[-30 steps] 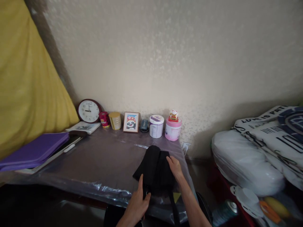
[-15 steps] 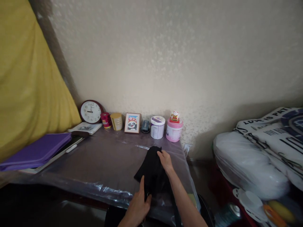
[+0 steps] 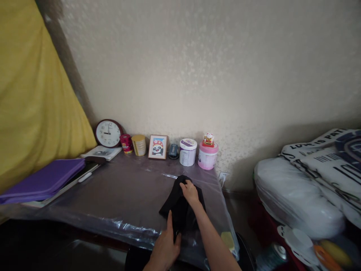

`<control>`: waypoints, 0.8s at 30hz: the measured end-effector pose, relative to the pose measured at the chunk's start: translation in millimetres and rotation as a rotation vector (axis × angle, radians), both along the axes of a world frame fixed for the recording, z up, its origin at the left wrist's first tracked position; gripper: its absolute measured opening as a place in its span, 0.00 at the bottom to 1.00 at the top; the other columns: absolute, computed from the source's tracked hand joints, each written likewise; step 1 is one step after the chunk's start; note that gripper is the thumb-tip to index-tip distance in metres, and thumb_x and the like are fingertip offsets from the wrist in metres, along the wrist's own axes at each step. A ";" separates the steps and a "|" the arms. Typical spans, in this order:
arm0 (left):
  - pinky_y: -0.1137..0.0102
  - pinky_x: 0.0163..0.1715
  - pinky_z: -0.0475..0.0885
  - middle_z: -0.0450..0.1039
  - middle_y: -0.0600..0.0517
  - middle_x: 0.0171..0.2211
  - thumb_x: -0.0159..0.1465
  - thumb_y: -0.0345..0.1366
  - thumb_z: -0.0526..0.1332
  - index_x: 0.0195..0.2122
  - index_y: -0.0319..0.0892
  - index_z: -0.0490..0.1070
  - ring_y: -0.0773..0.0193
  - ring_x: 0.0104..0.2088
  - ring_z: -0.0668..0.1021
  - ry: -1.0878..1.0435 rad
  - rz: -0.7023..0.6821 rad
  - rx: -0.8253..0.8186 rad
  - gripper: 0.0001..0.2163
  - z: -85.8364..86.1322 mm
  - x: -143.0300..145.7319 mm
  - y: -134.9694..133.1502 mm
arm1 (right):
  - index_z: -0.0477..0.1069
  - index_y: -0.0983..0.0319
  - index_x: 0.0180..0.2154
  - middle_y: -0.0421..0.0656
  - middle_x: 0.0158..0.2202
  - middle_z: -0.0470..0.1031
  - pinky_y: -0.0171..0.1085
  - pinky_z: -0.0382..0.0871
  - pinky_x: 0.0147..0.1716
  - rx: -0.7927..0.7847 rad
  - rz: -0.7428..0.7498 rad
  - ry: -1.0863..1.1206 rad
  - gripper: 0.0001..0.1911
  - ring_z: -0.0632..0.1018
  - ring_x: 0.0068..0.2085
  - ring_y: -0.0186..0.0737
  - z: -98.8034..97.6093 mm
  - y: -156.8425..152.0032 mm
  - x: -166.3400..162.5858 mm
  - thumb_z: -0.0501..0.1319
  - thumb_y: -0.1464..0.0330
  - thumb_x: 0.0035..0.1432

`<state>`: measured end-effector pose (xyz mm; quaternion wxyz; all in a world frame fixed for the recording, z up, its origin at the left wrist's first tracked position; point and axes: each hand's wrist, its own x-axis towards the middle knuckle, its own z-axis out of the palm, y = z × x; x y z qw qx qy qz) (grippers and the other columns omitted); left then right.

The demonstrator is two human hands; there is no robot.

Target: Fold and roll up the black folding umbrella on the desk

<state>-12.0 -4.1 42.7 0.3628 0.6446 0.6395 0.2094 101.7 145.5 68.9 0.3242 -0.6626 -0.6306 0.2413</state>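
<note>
Currently both hands are on a folded black cloth (image 3: pixel 176 205) that lies near the front right edge of the plastic-covered surface (image 3: pixel 126 195). The left hand (image 3: pixel 166 246) lies at the cloth's near end, its fingers apart and the forefinger stretched out flat along the fabric. The right hand (image 3: pixel 189 192), just beyond the left one, sits on the cloth's far end with its fingers bent down onto the fabric; whether they pinch a fold or only press cannot be told. Beyond the right hand, against the wall, stand a pink tub (image 3: pixel 207 159) with a small cat figure (image 3: pixel 208 138) on top and a white tub (image 3: pixel 187 151). Well off to the left of the left hand lies a purple mat (image 3: pixel 42 180).
</note>
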 end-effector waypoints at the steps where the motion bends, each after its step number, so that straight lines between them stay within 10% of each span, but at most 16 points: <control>1: 0.72 0.45 0.63 0.66 0.41 0.50 0.61 0.35 0.48 0.61 0.34 0.27 0.61 0.48 0.72 -0.020 0.010 0.022 0.33 0.4 0.7 -1.6 | 0.66 0.67 0.44 0.46 0.27 0.77 0.34 0.62 0.32 -0.007 0.008 -0.003 0.18 0.76 0.37 0.43 1.3 -1.1 -0.2 0.52 0.63 0.55; 8: 0.69 0.51 0.60 0.47 0.40 0.61 0.61 0.36 0.47 0.61 0.34 0.34 0.59 0.57 0.62 -0.064 0.096 0.253 0.30 -3.6 3.7 -6.8 | 0.61 0.65 0.49 0.39 0.22 0.74 0.31 0.63 0.29 0.013 0.105 0.018 0.21 0.76 0.29 0.36 3.6 -8.6 -3.6 0.45 0.61 0.60; 24: 0.72 0.38 0.64 0.73 0.48 0.40 0.60 0.32 0.46 0.62 0.41 0.29 0.62 0.39 0.75 0.207 -0.098 0.091 0.31 8.1 1.5 3.7 | 0.72 0.58 0.35 0.41 0.33 0.72 0.36 0.63 0.42 0.412 0.343 -0.163 0.07 0.72 0.37 0.35 -2.6 -40.4 -9.3 0.55 0.69 0.55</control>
